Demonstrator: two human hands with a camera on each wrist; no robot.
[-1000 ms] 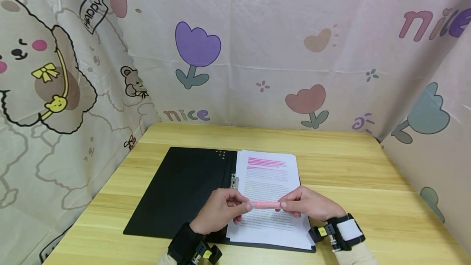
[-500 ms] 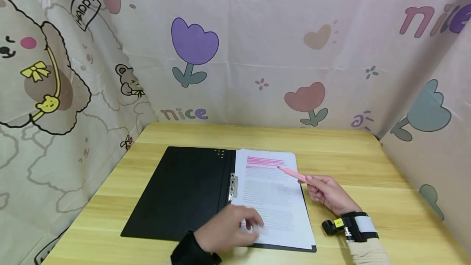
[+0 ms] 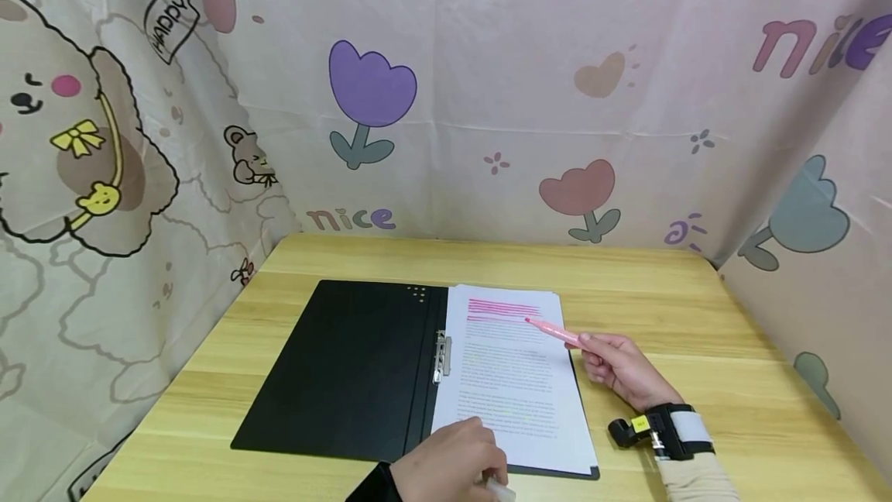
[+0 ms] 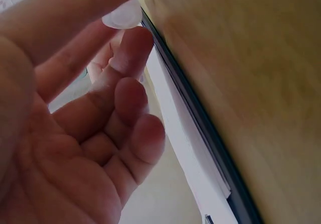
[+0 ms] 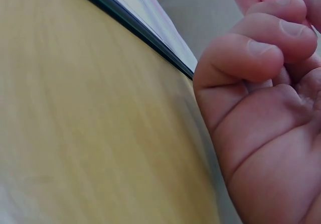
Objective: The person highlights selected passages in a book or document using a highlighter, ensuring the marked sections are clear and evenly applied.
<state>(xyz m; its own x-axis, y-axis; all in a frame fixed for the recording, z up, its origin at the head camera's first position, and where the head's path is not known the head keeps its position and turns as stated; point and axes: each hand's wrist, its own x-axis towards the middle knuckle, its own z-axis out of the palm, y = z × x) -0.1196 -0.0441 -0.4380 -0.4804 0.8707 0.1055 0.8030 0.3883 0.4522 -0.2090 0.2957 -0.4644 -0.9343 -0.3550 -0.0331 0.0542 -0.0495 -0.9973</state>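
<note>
the right hand (image 3: 620, 366) grasps a pink highlighter (image 3: 554, 331), its thumb and curled fingers clamped on the rear part of the barrel. this hand is over the desk (image 3: 648, 300), just right of the papers (image 3: 512, 378). the highlighter slants in across their right edge, uncapped, with its pink tip pointing left and away from the person. the tip is over the upper part of the top sheet, near the right end of the pink lines (image 3: 503, 307); whether it touches the paper i cannot tell.

the left hand (image 3: 453, 459) pinches a whitish, translucent cap (image 3: 500, 491) and is partly cut off at the bottom of the head view. it covers the near left corner of the papers; whether it rests on them i cannot tell.

the papers, a stack of printed sheets, lie on the right half of an open black folder (image 3: 341, 370), beside its metal clip (image 3: 441, 356). the folder lies flat in the middle of the desk, well apart from the desk's far left and far right corners. a strap (image 3: 679, 431) with a small camera (image 3: 627, 431) is round the right wrist. behind the desk's far edge hangs a printed curtain (image 3: 481, 60) with 1 purple tulip (image 3: 373, 87).
</note>
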